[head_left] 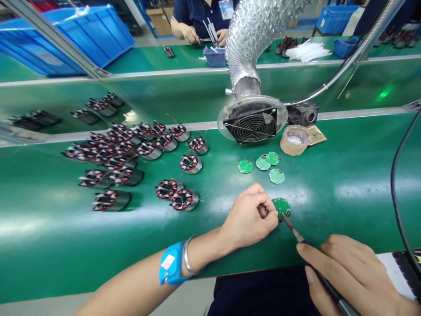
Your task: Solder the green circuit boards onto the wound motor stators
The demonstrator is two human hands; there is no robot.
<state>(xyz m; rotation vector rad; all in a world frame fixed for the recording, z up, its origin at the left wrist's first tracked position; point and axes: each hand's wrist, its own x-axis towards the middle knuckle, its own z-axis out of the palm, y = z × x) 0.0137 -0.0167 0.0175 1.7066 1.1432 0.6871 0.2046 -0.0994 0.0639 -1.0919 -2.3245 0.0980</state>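
My right hand (pixel 355 272) grips the dark handle of a soldering iron (pixel 294 230). Its tip touches a round green circuit board (pixel 282 207). At the board's left edge, my left hand (pixel 251 215) is closed, thumb and fingers pinched there; whether a thin wire is also between them is hidden. What lies under the board cannot be made out. A blue wrist strap (pixel 173 263) and a metal bangle (pixel 187 256) are on my left wrist. Beyond the hands lie several loose green circuit boards (pixel 276 176).
Several wound motor stators (pixel 184 199) stand at left. A fume fan (pixel 251 125) hangs from a silver duct (pixel 255 39); a round tub (pixel 294 139) sits beside it. A black cable (pixel 394 184) runs down the right. Across the divider a person (pixel 204 26) handles white sticks.
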